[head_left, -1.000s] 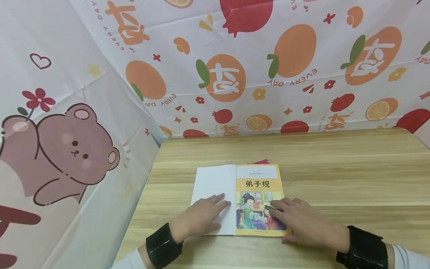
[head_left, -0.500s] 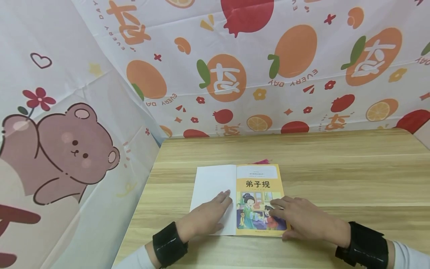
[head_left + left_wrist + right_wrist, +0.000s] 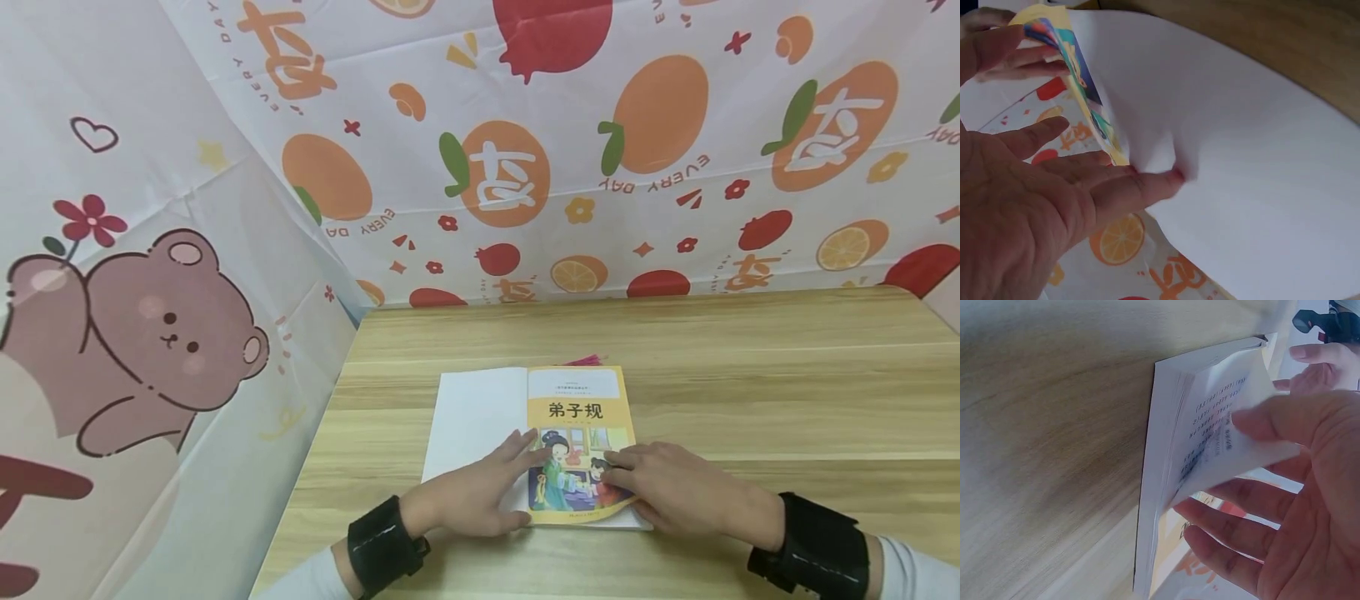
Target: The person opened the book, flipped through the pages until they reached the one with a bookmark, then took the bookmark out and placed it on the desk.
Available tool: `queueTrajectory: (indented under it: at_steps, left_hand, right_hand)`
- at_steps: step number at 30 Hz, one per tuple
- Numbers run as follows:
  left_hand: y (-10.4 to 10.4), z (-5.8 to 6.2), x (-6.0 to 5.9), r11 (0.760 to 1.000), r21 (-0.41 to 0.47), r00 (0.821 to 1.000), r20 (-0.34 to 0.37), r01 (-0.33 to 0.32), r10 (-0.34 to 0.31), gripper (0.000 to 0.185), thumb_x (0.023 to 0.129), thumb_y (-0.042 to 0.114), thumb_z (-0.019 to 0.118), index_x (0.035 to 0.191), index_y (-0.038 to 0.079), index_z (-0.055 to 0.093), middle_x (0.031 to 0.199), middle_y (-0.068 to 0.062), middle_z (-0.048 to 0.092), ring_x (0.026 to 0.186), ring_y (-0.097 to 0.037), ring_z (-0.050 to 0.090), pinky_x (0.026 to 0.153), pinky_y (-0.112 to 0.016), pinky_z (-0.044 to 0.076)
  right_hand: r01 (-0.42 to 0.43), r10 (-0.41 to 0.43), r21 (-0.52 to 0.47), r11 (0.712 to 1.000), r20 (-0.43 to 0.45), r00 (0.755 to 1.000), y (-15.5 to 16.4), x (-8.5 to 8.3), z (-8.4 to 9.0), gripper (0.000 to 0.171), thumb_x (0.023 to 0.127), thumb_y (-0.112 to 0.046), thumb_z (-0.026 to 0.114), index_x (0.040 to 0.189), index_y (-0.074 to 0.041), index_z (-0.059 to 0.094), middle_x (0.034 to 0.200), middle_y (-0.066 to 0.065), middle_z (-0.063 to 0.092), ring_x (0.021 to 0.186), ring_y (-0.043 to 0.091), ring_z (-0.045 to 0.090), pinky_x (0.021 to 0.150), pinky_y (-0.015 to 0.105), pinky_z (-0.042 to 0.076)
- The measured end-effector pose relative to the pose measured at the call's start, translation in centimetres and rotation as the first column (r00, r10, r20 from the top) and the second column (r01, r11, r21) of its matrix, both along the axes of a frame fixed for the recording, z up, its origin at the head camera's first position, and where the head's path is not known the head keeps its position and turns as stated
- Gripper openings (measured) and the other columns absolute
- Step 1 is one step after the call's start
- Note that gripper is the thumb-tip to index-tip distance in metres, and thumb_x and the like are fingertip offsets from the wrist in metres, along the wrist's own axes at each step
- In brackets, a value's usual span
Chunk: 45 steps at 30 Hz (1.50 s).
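Note:
An open book (image 3: 576, 410) lies on the table, with a blank white left side (image 3: 480, 408) and a yellow picture page (image 3: 558, 475) on the right. My right hand (image 3: 678, 487) pinches that page's lower right corner between thumb and fingers. The corner is lifted and curls over, and printed text shows on the back of the lifted page (image 3: 1222, 431) in the right wrist view. My left hand (image 3: 476, 492) rests across the white side with fairly straight fingers, the tips reaching over the fold onto the picture page. In the left wrist view its fingertips touch the white sheet (image 3: 1247, 144).
A pink tassel (image 3: 585, 361) pokes out behind the book's top edge. The wooden table (image 3: 750, 392) meets a fruit-print cloth (image 3: 570, 167) at the back and a bear-print cloth (image 3: 172, 333) at the left. Both wrists wear black bands (image 3: 810, 546).
My left hand has slid right, so its fingertips now cross the fold onto the picture page. At my right hand, the lower right corner of the page has come up from flat.

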<state>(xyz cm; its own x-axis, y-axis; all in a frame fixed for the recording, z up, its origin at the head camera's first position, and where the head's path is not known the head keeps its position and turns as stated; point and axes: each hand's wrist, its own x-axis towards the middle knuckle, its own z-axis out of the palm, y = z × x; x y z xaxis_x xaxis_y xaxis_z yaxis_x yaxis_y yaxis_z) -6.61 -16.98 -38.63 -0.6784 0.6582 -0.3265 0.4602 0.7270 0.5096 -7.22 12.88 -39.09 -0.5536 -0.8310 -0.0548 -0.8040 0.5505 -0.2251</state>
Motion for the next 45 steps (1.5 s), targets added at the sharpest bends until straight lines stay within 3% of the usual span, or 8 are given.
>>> queueTrajectory:
  at_steps: [10, 17, 24, 30, 33, 35, 40, 45]
  left_hand:
    - [3.1, -1.0, 1.2, 0.997, -0.055, 0.986, -0.158, -0.058, 0.049, 0.097, 0.088, 0.064, 0.062, 0.16, 0.01, 0.025, 0.166, -0.017, 0.017, 0.151, -0.045, 0.017, 0.105, -0.076, 0.03]
    - [3.7, -1.1, 1.4, 0.992, 0.023, 0.949, -0.288, -0.126, 0.127, 0.105, 0.086, 0.032, 0.07, 0.162, 0.011, 0.001, 0.166, -0.025, 0.006, 0.145, -0.053, 0.025, 0.1, -0.074, 0.037]
    - [2.8, 0.6, 2.3, 0.983, -0.006, 0.801, -0.581, -0.182, 0.144, 0.119, 0.077, 0.012, 0.08, 0.163, 0.02, -0.002, 0.166, -0.023, -0.005, 0.15, -0.046, 0.018, 0.102, -0.072, 0.038]
    - [1.1, 1.4, 2.0, 0.937, -0.294, 0.646, -0.756, -0.189, -0.107, 0.089, 0.074, 0.011, 0.085, 0.153, 0.024, 0.044, 0.167, -0.014, 0.016, 0.152, -0.041, 0.017, 0.108, -0.069, 0.033]
    - [0.4, 1.2, 1.6, 0.891, -0.444, 0.669, -0.691, -0.092, -0.275, 0.064, 0.084, 0.014, 0.076, 0.143, 0.029, 0.057, 0.164, -0.006, 0.029, 0.152, -0.032, 0.025, 0.112, -0.06, 0.034]
    - [0.2, 1.0, 1.4, 0.888, -0.46, 0.733, -0.607, -0.009, -0.307, 0.058, 0.087, 0.011, 0.071, 0.141, 0.029, 0.059, 0.161, -0.003, 0.036, 0.15, -0.028, 0.03, 0.113, -0.056, 0.035]
    - [0.1, 0.8, 1.1, 0.919, -0.391, 0.869, -0.437, 0.049, -0.233, 0.053, 0.09, 0.014, 0.068, 0.142, 0.021, 0.058, 0.156, -0.005, 0.045, 0.144, -0.03, 0.041, 0.111, -0.053, 0.041]
    - [0.3, 1.0, 0.9, 0.938, -0.344, 0.908, -0.382, 0.034, -0.173, 0.05, 0.094, 0.032, 0.069, 0.14, 0.016, 0.059, 0.153, -0.01, 0.048, 0.141, -0.036, 0.045, 0.105, -0.052, 0.047]
  right_hand:
    - [-0.082, 0.07, -0.025, 0.996, -0.297, 0.952, -1.1, -0.1, 1.0, 0.053, 0.083, -0.011, 0.079, 0.134, -0.01, 0.063, 0.14, 0.006, 0.06, 0.13, 0.024, 0.055, 0.11, 0.052, 0.041]
    - [-0.217, 0.05, -0.257, 0.942, -0.532, 0.845, -2.3, 0.1, 1.5, 0.041, 0.099, -0.019, 0.055, 0.138, -0.007, 0.057, 0.146, 0.013, 0.054, 0.136, 0.028, 0.049, 0.118, 0.044, 0.029]
    - [-0.084, -0.082, -0.304, 0.949, -0.495, 0.865, -2.0, 0.3, 1.1, 0.06, 0.108, -0.04, 0.017, 0.15, -0.005, 0.042, 0.155, 0.015, 0.043, 0.143, 0.03, 0.039, 0.125, 0.033, 0.002]
    - [0.002, -0.078, -0.19, 0.982, -0.394, 0.916, -1.0, 0.5, 0.2, 0.058, 0.1, -0.036, 0.058, 0.149, -0.008, 0.046, 0.159, 0.013, 0.038, 0.144, 0.031, 0.039, 0.125, 0.041, 0.015]
    - [0.029, -0.061, -0.107, 0.994, -0.305, 0.95, -0.6, 0.8, -0.1, 0.06, 0.092, -0.033, 0.07, 0.145, -0.011, 0.053, 0.157, 0.012, 0.041, 0.142, 0.031, 0.042, 0.116, 0.05, 0.034]
    - [0.039, -0.052, -0.061, 0.997, -0.227, 0.973, -0.4, 1.0, -0.2, 0.056, 0.095, -0.036, 0.067, 0.143, -0.01, 0.056, 0.156, 0.013, 0.043, 0.141, 0.031, 0.044, 0.111, 0.053, 0.04]
    - [0.059, -0.061, -0.023, 0.998, -0.096, 0.993, -0.1, 1.3, -0.6, 0.067, 0.094, -0.053, 0.062, 0.139, -0.004, 0.058, 0.15, 0.019, 0.049, 0.139, 0.034, 0.046, 0.111, 0.054, 0.039]
    - [0.089, -0.089, -0.006, 0.996, -0.079, 0.993, 0.1, 1.3, -0.9, 0.078, 0.088, -0.062, 0.064, 0.135, 0.001, 0.06, 0.145, 0.023, 0.053, 0.135, 0.038, 0.05, 0.109, 0.055, 0.04]
